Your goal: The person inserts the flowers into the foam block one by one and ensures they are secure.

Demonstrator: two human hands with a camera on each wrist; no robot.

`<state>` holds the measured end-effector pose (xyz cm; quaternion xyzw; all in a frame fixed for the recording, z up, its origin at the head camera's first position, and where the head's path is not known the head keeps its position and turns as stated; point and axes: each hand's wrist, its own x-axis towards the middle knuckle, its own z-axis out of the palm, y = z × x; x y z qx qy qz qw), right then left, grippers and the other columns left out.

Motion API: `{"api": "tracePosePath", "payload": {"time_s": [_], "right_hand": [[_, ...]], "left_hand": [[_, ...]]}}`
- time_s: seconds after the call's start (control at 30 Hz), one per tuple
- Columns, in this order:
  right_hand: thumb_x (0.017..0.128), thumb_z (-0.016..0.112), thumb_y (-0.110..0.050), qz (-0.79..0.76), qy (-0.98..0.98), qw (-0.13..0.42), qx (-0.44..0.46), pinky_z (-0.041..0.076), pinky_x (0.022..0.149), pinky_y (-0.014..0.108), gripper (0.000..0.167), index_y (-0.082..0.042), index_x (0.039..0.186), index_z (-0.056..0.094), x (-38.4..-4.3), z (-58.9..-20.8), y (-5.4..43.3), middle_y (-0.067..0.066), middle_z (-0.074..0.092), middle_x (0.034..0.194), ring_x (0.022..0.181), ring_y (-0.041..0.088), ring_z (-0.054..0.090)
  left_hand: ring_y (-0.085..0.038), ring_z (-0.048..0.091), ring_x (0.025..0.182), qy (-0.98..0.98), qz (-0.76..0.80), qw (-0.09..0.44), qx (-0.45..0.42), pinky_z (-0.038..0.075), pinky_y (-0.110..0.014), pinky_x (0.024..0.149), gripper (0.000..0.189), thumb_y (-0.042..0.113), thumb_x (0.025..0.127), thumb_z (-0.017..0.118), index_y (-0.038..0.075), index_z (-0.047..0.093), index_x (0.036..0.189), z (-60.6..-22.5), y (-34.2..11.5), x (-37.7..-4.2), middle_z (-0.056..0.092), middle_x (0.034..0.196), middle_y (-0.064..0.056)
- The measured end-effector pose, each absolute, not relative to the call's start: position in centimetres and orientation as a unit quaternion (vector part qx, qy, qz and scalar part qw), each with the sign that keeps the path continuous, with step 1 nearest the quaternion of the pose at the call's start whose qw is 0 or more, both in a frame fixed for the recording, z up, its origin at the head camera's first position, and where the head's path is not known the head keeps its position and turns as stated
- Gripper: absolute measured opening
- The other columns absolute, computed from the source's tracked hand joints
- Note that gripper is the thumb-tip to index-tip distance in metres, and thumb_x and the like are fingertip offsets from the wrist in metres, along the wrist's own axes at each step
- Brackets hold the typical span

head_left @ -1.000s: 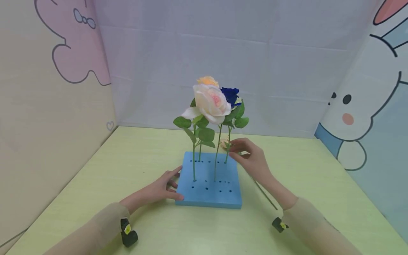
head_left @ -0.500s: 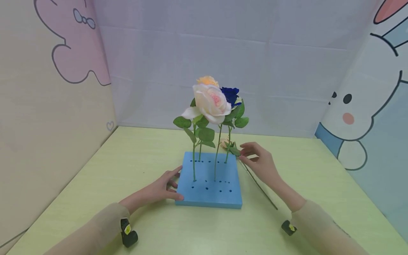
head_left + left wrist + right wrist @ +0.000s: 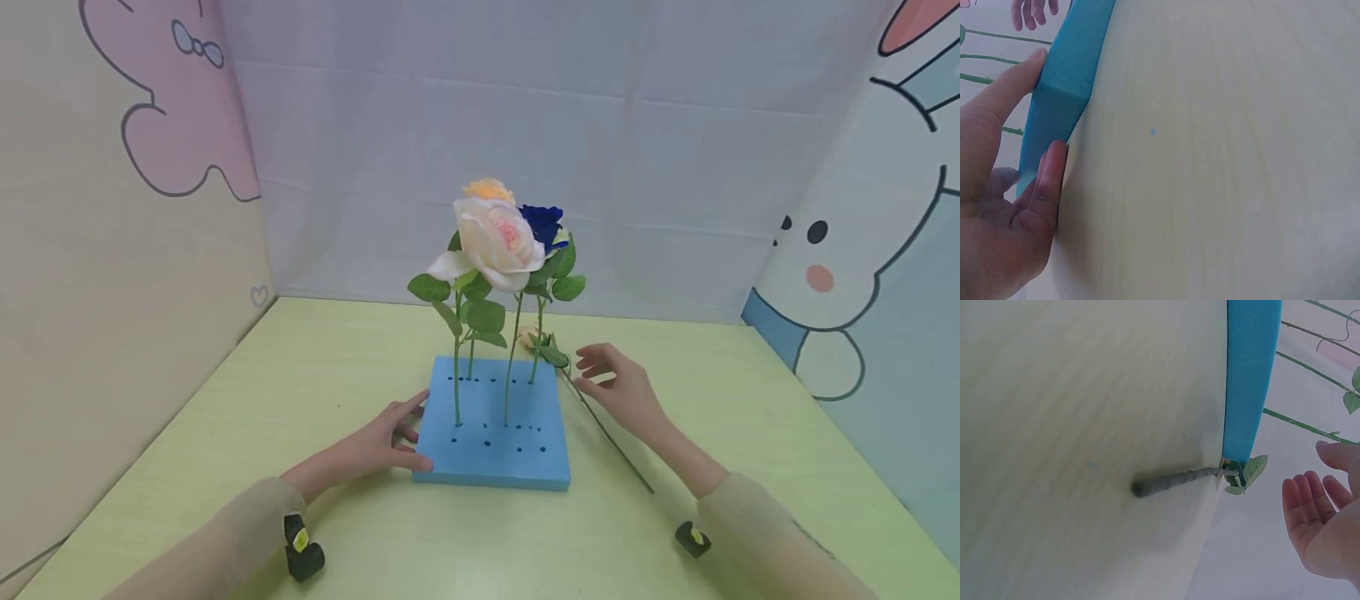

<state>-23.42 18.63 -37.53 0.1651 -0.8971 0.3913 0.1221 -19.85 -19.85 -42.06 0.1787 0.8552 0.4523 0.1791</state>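
A blue foam board (image 3: 480, 458) with small holes lies on the table, several artificial roses standing in it. My left hand (image 3: 378, 433) holds the board's left edge; in the left wrist view its thumb (image 3: 1032, 62) is on the upper edge and its fingers (image 3: 1054, 169) are against the side. A pale peach rose (image 3: 528, 337) lies right of and behind the board, its long stem (image 3: 611, 442) slanting towards the front right. Just right of its leaves (image 3: 553, 356), my right hand (image 3: 626, 392) hovers with loosely bent fingers and holds nothing.
Upright in the board are a large pinkish-white rose (image 3: 495, 242), a dark blue rose (image 3: 542, 225) and an orange-yellow rose (image 3: 489, 189). Their green stems rise between the hands. A pale curtain (image 3: 675, 192) backs the table (image 3: 337, 550), with cartoon-printed walls at both sides.
My right hand has let go of the lying rose and drawn back to the right, uncovering its leaves. My left hand and the board have stayed put.
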Motion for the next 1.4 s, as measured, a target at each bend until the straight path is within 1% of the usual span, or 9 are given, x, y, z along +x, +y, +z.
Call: {"api": "tracePosePath", "payload": {"time_s": [0.17,0.3,0.47,0.57,0.77,0.9,1.13,1.4], "right_hand": [[0.09,0.071,-0.01,0.383,-0.906,0.095,0.156,0.057,0.085,0.043,0.043,-0.006,0.13,0.055,-23.5,-37.9,18.9,0.019,0.067,0.117,0.103,0.031,0.068],[0.089,0.071,-0.011,0.38,-0.909,0.073,0.154,0.056,0.087,0.047,0.047,-0.005,0.132,0.053,-23.7,-38.1,19.1,0.021,0.065,0.12,0.106,0.035,0.066],[0.088,0.072,-0.01,0.376,-0.91,0.054,0.166,0.055,0.089,0.047,0.05,-0.002,0.133,0.051,-23.9,-38.4,19.6,0.023,0.064,0.122,0.108,0.037,0.065],[0.088,0.072,-0.011,0.37,-0.912,0.042,0.171,0.055,0.09,0.047,0.051,-0.001,0.134,0.051,-24.0,-38.7,19.9,0.022,0.063,0.122,0.109,0.038,0.064],[0.088,0.073,-0.012,0.356,-0.917,0.012,0.178,0.057,0.087,0.045,0.054,0.001,0.135,0.05,-24.4,-39.1,20.3,0.023,0.062,0.123,0.109,0.039,0.063],[0.087,0.074,-0.012,0.347,-0.92,-0.004,0.183,0.056,0.087,0.047,0.055,0.003,0.134,0.05,-24.5,-39.1,20.4,0.025,0.062,0.122,0.108,0.041,0.064],[0.086,0.076,-0.014,0.33,-0.927,-0.034,0.175,0.055,0.089,0.048,0.057,0.002,0.134,0.051,-24.8,-39.3,20.8,0.024,0.064,0.121,0.109,0.039,0.064],[0.086,0.075,-0.011,0.325,-0.926,-0.051,0.183,0.055,0.088,0.047,0.052,0.004,0.131,0.052,-25.0,-39.5,21.0,0.022,0.067,0.114,0.103,0.035,0.066]], "left_hand": [[-0.023,0.052,0.117,0.855,0.452,0.181,0.177,0.05,-0.029,0.092,0.109,0.036,0.08,0.082,0.017,0.011,0.16,-42.1,-19.8,-19.8,0.033,0.149,-0.016],[-0.023,0.052,0.118,0.855,0.453,0.181,0.175,0.05,-0.03,0.093,0.11,0.037,0.08,0.082,0.018,0.01,0.16,-42.2,-19.8,-19.8,0.033,0.15,-0.016],[-0.024,0.052,0.118,0.859,0.448,0.177,0.176,0.05,-0.03,0.093,0.11,0.037,0.08,0.082,0.017,0.01,0.16,-42.1,-19.8,-19.8,0.032,0.151,-0.017],[-0.023,0.052,0.118,0.858,0.45,0.18,0.169,0.05,-0.032,0.094,0.11,0.036,0.079,0.083,0.019,0.011,0.16,-42.1,-19.8,-19.8,0.033,0.151,-0.015],[-0.023,0.052,0.118,0.855,0.457,0.182,0.165,0.05,-0.035,0.096,0.11,0.035,0.079,0.083,0.019,0.011,0.16,-42.1,-19.7,-19.8,0.033,0.151,-0.015],[-0.022,0.052,0.118,0.854,0.458,0.183,0.166,0.049,-0.034,0.095,0.109,0.035,0.079,0.083,0.019,0.011,0.16,-42.1,-19.7,-19.8,0.033,0.151,-0.015],[-0.022,0.052,0.117,0.855,0.457,0.183,0.163,0.049,-0.032,0.094,0.109,0.034,0.079,0.083,0.021,0.012,0.16,-42.1,-19.7,-19.8,0.034,0.149,-0.013],[-0.021,0.052,0.116,0.858,0.454,0.185,0.156,0.05,-0.033,0.094,0.109,0.036,0.079,0.083,0.022,0.012,0.16,-42.2,-19.8,-19.9,0.033,0.15,-0.013]]}}
